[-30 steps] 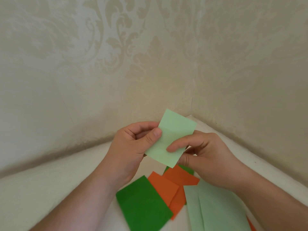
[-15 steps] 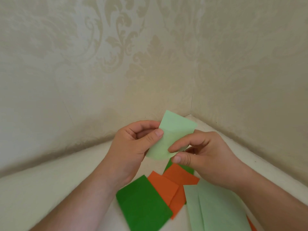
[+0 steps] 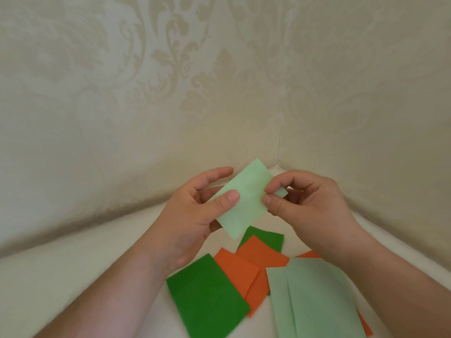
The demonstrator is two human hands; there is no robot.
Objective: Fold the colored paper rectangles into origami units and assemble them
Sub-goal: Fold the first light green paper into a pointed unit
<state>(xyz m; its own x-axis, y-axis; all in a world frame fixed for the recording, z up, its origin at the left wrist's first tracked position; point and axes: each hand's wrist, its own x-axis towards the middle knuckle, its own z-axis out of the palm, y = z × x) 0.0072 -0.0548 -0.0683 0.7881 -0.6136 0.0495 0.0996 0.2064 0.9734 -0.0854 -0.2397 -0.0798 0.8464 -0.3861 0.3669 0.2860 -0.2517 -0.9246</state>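
Observation:
I hold a pale green paper rectangle [image 3: 245, 198] in the air above the table, tilted with its long side running from lower left to upper right. My left hand [image 3: 195, 213] holds its left edge, thumb on the front and fingers behind. My right hand [image 3: 307, 203] pinches its right edge between thumb and forefinger, and a small strip of the paper sticks out past the fingertips. Under my hands lie loose sheets: a dark green rectangle [image 3: 207, 296], orange rectangles [image 3: 246, 272] and pale green sheets [image 3: 317, 301].
The white table surface [image 3: 73, 269] runs into a corner between two cream patterned walls [image 3: 170, 93]. A second dark green sheet [image 3: 266, 236] lies partly under the orange ones. Another orange piece [image 3: 366, 325] peeks out at the lower right.
The pale green paper has turned and now shows as a narrower strip. My right hand moved up from its lower edge to pinch the right edge. My left forefinger has straightened.

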